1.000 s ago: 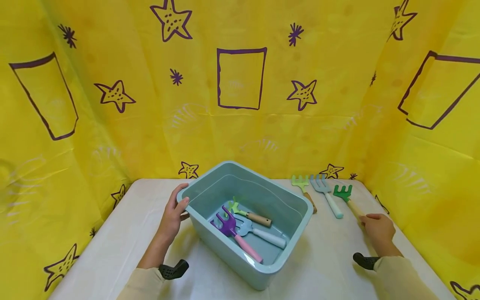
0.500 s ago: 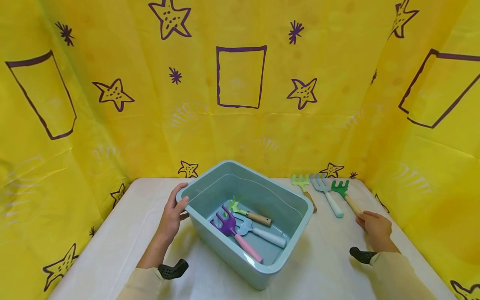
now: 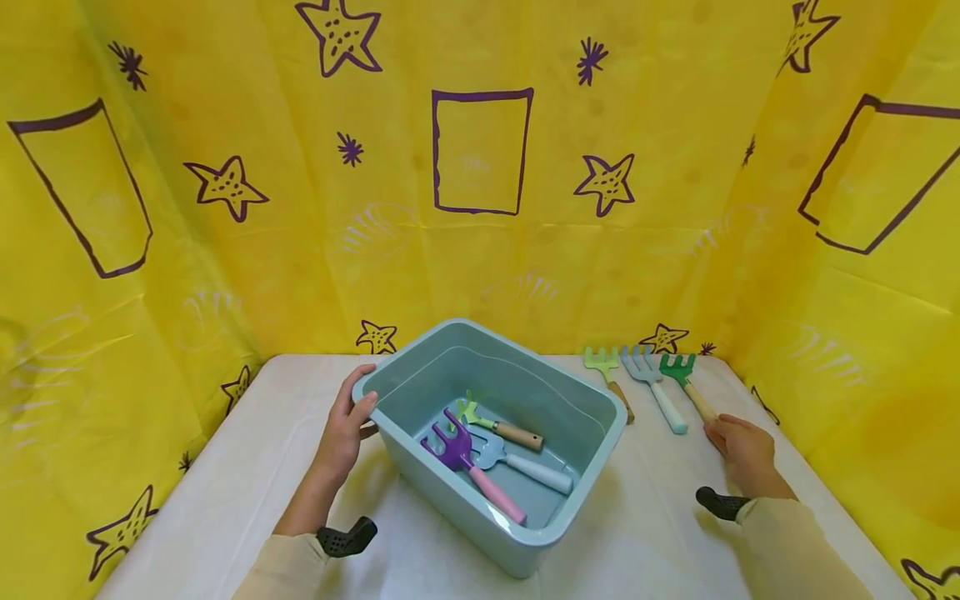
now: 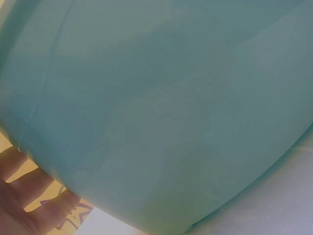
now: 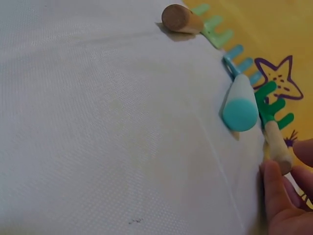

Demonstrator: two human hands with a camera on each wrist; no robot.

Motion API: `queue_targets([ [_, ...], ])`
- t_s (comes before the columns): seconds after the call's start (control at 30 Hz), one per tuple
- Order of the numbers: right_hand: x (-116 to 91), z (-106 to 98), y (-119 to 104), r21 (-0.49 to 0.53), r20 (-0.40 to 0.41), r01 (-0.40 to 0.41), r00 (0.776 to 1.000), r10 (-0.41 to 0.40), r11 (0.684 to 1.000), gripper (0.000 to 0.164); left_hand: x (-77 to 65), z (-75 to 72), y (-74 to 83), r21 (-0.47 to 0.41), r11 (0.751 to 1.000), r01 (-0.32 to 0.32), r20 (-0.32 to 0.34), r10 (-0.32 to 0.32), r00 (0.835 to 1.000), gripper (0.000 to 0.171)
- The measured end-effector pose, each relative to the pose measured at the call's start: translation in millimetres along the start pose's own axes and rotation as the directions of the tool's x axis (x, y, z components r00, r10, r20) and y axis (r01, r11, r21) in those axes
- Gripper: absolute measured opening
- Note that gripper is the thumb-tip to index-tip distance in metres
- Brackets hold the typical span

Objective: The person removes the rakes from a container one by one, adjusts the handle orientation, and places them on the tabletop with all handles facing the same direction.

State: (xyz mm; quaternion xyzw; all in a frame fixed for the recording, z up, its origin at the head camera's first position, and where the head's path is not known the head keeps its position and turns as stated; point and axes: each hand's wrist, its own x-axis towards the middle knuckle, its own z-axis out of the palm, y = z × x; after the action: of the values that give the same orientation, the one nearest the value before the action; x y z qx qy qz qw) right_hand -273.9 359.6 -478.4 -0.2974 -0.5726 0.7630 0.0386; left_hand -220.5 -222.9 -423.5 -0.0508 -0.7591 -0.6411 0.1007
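Note:
My left hand grips the left corner of a blue-green plastic bin, thumb over its rim and fingers outside. In the left wrist view the bin's wall fills most of the picture. At the right, my right hand pinches the wooden handle end of a dark green hand rake, its tines pointing away from me. Beside that rake lie a light blue hand rake with a pale handle and a light green one with a brown handle, partly hidden by the bin.
Inside the bin lie a purple rake with a pink handle, a light blue rake and a light green rake. A white-covered table is enclosed by yellow patterned cloth walls.
My right hand has slid the dark green hand rake leftward and slightly away from me, closer to the light blue one. The left hand and the bin have stayed put.

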Motion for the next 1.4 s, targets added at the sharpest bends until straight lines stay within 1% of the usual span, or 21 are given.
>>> queue_targets([
  [0.1, -3.3, -0.8, -2.9, 0.009, 0.052, 0.003, 0.999, -0.003, 1.000, 0.054, -0.1, -0.2, 0.4, 0.000, 1.000, 0.004, -0.001, -0.004, 1.000, 0.049],
  [0.27, -8.2, -5.7, -8.4, -0.049, 0.145, 0.034, 0.989, -0.027, 0.998, 0.065, 0.0, -0.8, 0.0, 0.006, 1.000, 0.004, -0.003, -0.004, 1.000, 0.050],
  [0.4, -11.3, -8.1, -15.0, -0.058, 0.164, 0.036, 0.986, -0.026, 0.998, 0.068, 0.5, -1.2, -0.6, 0.003, 1.000, 0.001, -0.006, -0.001, 1.000, 0.051],
  [0.5, -15.1, -7.2, -19.7, -0.072, 0.180, 0.056, 0.983, -0.042, 0.996, 0.066, 0.5, -1.5, -0.2, 0.000, 1.000, 0.000, -0.004, 0.000, 1.000, 0.052],
  [0.57, -18.8, -4.8, -22.9, -0.068, 0.194, 0.074, 0.979, -0.059, 0.995, 0.058, 0.2, -1.9, 0.2, -0.001, 1.000, -0.003, -0.002, 0.003, 1.000, 0.053],
  [0.7, -27.9, 4.8, -31.2, -0.046, 0.229, 0.105, 0.969, -0.092, 0.993, 0.035, 0.0, -2.6, 0.4, -0.010, 1.000, -0.002, -0.002, 0.002, 1.000, 0.051],
  [0.77, -32.4, 11.8, -36.5, -0.035, 0.244, 0.116, 0.964, -0.104, 0.993, 0.028, 0.4, -2.8, -0.3, -0.015, 1.000, -0.002, 0.001, 0.002, 1.000, 0.051],
  [0.87, -39.0, 23.7, -45.4, -0.048, 0.288, 0.156, 0.948, -0.136, 0.987, 0.026, 0.3, -3.0, -0.8, -0.022, 1.000, -0.002, 0.001, 0.002, 1.000, 0.051],
  [0.93, -43.6, 31.7, -51.5, -0.040, 0.322, 0.184, 0.933, -0.162, 0.982, 0.024, 0.2, -3.0, -1.1, -0.022, 1.000, -0.002, 0.001, 0.002, 1.000, 0.052],
  [1.0, -48.1, 39.6, -56.7, -0.016, 0.367, 0.217, 0.909, -0.196, 0.976, 0.017, -0.3, -2.8, -0.5, -0.020, 1.000, -0.001, 0.001, 0.001, 1.000, 0.051],
  [1.1, -55.4, 51.8, -64.3, 0.006, 0.426, 0.262, 0.873, -0.239, 0.965, 0.014, -0.7, -2.4, 0.4, -0.017, 1.000, 0.000, 0.003, 0.000, 1.000, 0.050],
  [1.23, -65.2, 71.0, -74.8, -0.020, 0.468, 0.323, 0.839, -0.276, 0.946, 0.021, -0.1, -2.0, -0.1, -0.013, 1.000, 0.004, 0.007, -0.004, 1.000, 0.050],
  [1.27, -67.5, 75.9, -77.4, -0.032, 0.482, 0.344, 0.828, -0.287, 0.938, 0.021, 0.0, -1.9, -0.4, -0.014, 1.000, 0.004, 0.008, -0.004, 1.000, 0.050],
  [1.33, -73.3, 86.1, -82.6, -0.026, 0.506, 0.370, 0.806, -0.307, 0.929, 0.026, 0.3, -1.5, -0.7, -0.016, 1.000, 0.001, 0.010, -0.001, 1.000, 0.050],
  [1.4, -80.5, 96.0, -88.1, -0.044, 0.529, 0.406, 0.785, -0.323, 0.913, 0.030, 0.0, -1.2, -0.7, -0.018, 1.000, -0.004, 0.012, 0.004, 1.000, 0.050],
])
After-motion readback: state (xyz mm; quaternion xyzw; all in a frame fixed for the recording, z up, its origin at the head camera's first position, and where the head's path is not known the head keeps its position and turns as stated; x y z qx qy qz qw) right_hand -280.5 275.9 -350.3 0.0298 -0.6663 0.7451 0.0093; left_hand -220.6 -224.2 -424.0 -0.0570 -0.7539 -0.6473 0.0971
